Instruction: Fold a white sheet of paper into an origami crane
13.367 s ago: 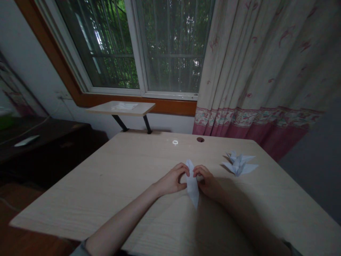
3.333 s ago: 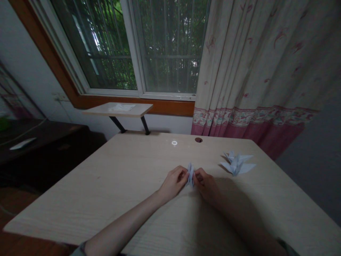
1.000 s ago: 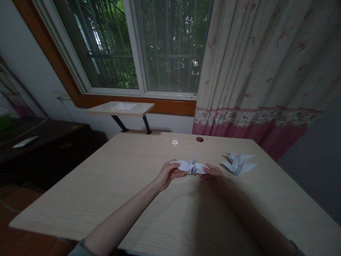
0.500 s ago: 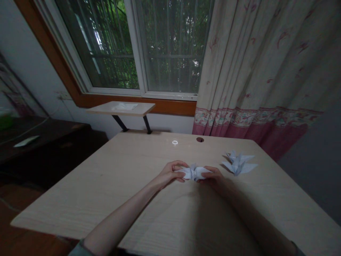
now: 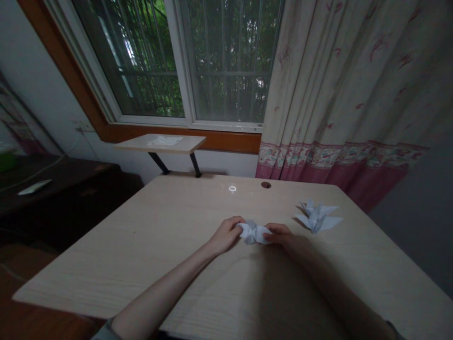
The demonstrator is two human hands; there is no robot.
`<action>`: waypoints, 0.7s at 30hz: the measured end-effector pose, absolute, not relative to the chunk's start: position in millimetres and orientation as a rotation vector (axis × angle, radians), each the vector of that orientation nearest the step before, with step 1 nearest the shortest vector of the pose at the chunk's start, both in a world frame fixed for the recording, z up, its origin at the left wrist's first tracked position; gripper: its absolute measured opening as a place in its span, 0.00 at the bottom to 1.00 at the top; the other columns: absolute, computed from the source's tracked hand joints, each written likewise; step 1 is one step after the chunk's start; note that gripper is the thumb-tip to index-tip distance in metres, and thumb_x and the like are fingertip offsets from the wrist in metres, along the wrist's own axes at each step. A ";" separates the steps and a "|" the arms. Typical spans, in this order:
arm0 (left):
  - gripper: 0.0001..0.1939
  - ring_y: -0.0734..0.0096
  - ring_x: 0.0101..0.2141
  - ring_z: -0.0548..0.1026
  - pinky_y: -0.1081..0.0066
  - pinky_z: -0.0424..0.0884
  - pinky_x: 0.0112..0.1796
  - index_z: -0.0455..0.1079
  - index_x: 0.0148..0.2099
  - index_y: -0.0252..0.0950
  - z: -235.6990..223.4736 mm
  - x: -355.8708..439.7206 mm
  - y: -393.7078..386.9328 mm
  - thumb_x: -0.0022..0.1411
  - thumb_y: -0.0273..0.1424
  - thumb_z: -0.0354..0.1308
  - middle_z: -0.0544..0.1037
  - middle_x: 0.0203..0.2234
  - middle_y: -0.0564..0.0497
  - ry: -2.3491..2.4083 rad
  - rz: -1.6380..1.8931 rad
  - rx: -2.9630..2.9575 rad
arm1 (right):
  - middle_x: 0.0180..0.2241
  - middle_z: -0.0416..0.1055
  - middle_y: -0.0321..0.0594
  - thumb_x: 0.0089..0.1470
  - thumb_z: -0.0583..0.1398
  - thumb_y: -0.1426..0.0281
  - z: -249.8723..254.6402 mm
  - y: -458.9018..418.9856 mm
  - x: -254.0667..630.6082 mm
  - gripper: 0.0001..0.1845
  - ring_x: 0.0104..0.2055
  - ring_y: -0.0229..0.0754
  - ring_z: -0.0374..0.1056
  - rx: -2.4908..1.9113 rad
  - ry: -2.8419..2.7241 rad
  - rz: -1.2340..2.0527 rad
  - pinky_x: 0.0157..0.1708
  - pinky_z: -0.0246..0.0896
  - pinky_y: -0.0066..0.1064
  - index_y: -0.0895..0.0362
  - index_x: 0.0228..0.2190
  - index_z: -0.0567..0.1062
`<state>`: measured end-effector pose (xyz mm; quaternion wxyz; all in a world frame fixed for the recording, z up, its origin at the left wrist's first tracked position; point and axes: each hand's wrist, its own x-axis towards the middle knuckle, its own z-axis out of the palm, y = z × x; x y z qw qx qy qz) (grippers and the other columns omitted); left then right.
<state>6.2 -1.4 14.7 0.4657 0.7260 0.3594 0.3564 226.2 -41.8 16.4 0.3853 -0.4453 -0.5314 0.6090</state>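
Observation:
Between my two hands is a white origami paper crane (image 5: pixel 252 233), its wings spread out to the sides. My left hand (image 5: pixel 226 234) pinches the left wing between thumb and fingers. On the other side, my right hand (image 5: pixel 281 234) grips the right wing. The crane is just above or on the desktop; I cannot tell which. To the right of my right hand lie folded paper cranes (image 5: pixel 316 218), close together, with pointed wings.
The pale wooden desk (image 5: pixel 170 222) has a round cable hole (image 5: pixel 266 185) near its back edge. A small raised shelf (image 5: pixel 138 142) at the back left bears white paper (image 5: pixel 164 140). A curtain (image 5: pixel 318 118) hangs behind the desk.
My hands have come slightly closer together, moving inward with the paper crane between them. Its middle has turned and looks flatter and wider now. The cranes at right have not moved.

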 end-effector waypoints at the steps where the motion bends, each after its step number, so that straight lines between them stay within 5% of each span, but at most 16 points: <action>1: 0.11 0.65 0.33 0.70 0.72 0.63 0.36 0.73 0.32 0.34 17.1 6.3 -2.4 0.52 0.26 0.49 0.74 0.28 0.49 0.871 0.872 1.814 | 0.27 0.71 0.37 0.42 0.66 0.58 17.7 -41.4 226.7 0.13 0.30 0.43 0.64 -1.149 -1.393 1.515 0.33 0.56 0.33 0.55 0.27 0.77; 11: 0.10 0.66 0.33 0.69 0.72 0.63 0.36 0.71 0.32 0.33 17.8 9.5 -6.4 0.59 0.35 0.55 0.73 0.28 0.49 0.825 0.858 1.866 | 0.28 0.70 0.38 0.44 0.64 0.59 19.9 -42.7 221.7 0.10 0.34 0.46 0.63 -1.224 -1.508 1.354 0.37 0.57 0.35 0.52 0.25 0.77; 21: 0.11 0.73 0.26 0.63 0.76 0.57 0.29 0.67 0.31 0.33 7.1 9.1 -3.6 0.57 0.37 0.57 0.66 0.24 0.54 0.792 0.861 1.587 | 0.25 0.70 0.36 0.43 0.65 0.53 5.1 -37.6 225.2 0.18 0.26 0.40 0.60 -1.152 -1.353 1.502 0.28 0.52 0.29 0.56 0.27 0.76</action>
